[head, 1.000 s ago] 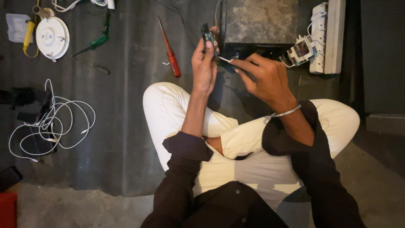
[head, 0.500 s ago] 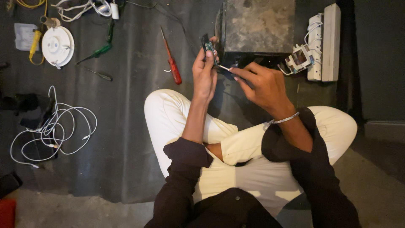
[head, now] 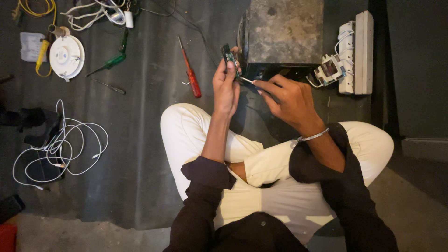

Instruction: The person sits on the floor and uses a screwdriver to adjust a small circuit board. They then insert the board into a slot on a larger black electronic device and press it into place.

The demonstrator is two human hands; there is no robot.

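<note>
I sit cross-legged on a dark floor mat. My left hand [head: 226, 87] is raised in front of me and grips a small dark electronic part with a green edge [head: 228, 55], held upright between thumb and fingers. My right hand [head: 288, 99] holds a thin metal-tipped tool [head: 248, 81] whose tip points left at the lower end of that part. A metal bracelet [head: 312, 136] circles my right wrist. Both hands hover above my knees, just in front of a worn grey metal box [head: 284, 32].
A red-handled screwdriver [head: 190, 76] lies left of my hands, a green-handled one [head: 110, 62] further left. A white round fitting [head: 66, 57], coiled white cable [head: 60, 144], yellow wire [head: 31, 10] and a white power strip [head: 357, 51] with a small wired module [head: 329, 70] surround me.
The view has shifted slightly. My hands stay together on the small part, with the tool tip still at its lower end.
</note>
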